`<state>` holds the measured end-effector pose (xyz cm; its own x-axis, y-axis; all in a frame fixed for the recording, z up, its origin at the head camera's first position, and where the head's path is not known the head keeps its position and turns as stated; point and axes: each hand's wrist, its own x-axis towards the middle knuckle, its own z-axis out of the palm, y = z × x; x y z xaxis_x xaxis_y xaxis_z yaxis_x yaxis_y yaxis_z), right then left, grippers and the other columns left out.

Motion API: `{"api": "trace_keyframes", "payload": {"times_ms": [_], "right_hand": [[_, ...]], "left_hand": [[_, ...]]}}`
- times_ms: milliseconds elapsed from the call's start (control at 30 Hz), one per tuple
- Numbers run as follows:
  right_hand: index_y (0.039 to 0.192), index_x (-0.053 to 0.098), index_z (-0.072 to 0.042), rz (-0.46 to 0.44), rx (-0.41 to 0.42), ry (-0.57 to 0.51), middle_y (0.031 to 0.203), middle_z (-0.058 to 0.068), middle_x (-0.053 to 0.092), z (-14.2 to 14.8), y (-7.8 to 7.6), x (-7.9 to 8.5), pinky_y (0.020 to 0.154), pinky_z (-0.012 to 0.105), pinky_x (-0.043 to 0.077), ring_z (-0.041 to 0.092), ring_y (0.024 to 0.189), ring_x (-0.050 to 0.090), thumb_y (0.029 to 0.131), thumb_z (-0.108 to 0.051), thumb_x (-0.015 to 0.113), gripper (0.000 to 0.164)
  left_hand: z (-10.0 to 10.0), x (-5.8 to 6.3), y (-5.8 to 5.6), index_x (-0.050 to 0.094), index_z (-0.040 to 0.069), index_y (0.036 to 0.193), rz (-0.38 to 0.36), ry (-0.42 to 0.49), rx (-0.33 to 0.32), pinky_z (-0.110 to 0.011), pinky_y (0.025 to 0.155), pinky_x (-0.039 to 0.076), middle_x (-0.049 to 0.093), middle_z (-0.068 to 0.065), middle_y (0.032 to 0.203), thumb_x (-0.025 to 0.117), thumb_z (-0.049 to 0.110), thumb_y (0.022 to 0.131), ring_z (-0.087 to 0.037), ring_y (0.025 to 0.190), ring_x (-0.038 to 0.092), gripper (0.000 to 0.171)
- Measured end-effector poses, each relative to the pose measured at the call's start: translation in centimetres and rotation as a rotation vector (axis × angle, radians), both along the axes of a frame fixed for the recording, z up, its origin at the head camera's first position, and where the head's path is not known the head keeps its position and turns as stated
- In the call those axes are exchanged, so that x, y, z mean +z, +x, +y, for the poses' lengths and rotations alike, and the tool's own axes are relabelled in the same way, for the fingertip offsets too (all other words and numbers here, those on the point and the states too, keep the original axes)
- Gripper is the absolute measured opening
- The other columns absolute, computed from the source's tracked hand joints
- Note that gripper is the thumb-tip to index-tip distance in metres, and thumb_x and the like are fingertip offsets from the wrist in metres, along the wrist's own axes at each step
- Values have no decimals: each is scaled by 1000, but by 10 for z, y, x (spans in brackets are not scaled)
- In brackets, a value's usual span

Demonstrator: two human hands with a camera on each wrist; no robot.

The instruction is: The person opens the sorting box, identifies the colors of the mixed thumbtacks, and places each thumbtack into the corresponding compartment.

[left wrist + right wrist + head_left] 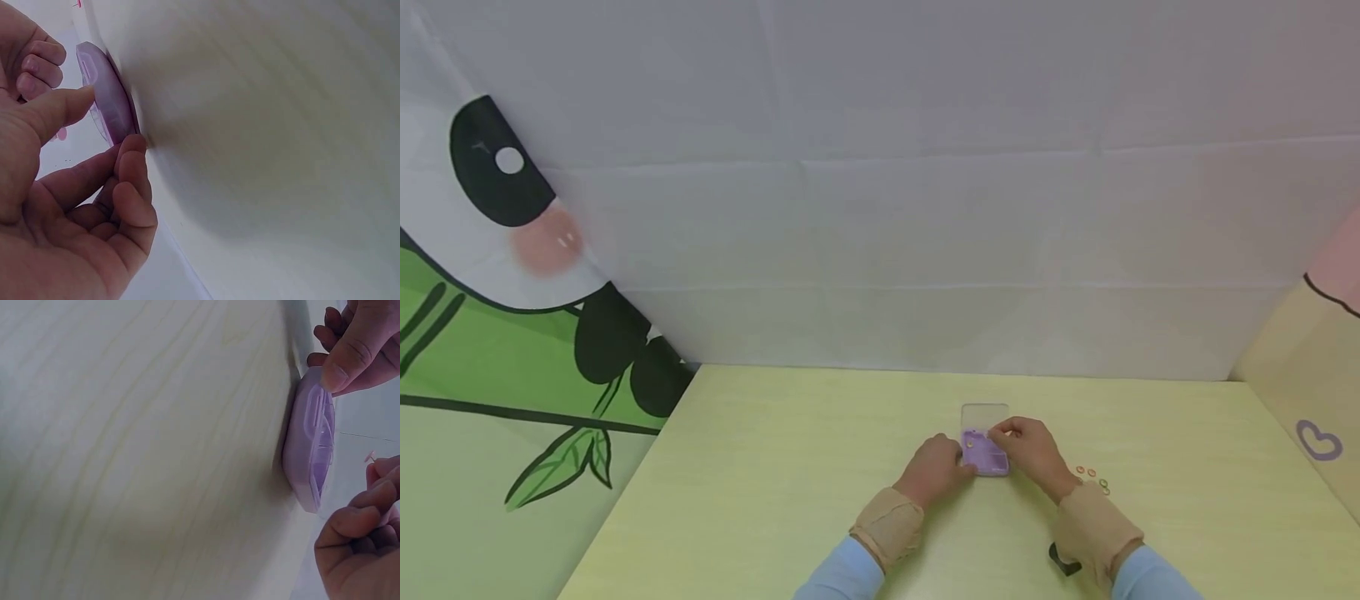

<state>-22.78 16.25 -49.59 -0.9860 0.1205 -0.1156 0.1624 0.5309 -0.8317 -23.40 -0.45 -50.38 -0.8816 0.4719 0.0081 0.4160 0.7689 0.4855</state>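
Note:
A small purple case (986,462) with compartments lies on the table, its clear lid (985,414) tipped back away from me. My left hand (934,468) grips the case at its left side, thumb on the near edge; the left wrist view shows the thumb and fingers (133,164) pinching its rim. A small yellowish ring (969,444) sits inside. Above the case's right side, my right hand (1028,450) pinches a tiny pink piece (370,456) between thumb and finger. The piece's exact kind is too small to tell.
Several small red-orange and green rings (1092,472) lie on the table right of my right hand. A black object (1064,560), partly hidden by the right wrist, lies nearer me. A pale wall cloth (880,325) rises behind the table's far edge.

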Motion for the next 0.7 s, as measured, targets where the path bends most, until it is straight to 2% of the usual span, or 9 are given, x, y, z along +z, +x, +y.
{"api": "trace_keyframes", "payload": {"times_ms": [100, 367, 700], "right_hand": [[95, 70, 6, 5, 7, 25, 75, 7, 61, 1, -4, -1, 60, 29, 40, 15, 68, 48, 85, -18, 62, 27], [93, 70, 6, 17, 55, 38, 71, 5, 60, 4, -13, 0, 56, 29, 39, 13, 63, 46, 87, -17, 63, 25], [90, 71, 4, 70, 105, 112, 84, 16, 71, 8, -24, -4, 61, 31, 45, 16, 68, 52, 86, -13, 63, 19]], "left_hand": [[2, 0, -2, 67, -3, 70, 10, -1, -1, -27, 52, 37, 49, -3, 61, 68, 20, 81, -13, 57, 38, 26], [9, -2, -11, 64, -1, 64, 37, -31, 1, -26, 50, 33, 43, 0, 58, 68, 20, 81, -12, 56, 36, 28], [19, 1, -17, 60, 1, 61, 26, -1, 20, -25, 49, 30, 40, 0, 58, 67, 18, 81, -12, 56, 35, 27]]}}
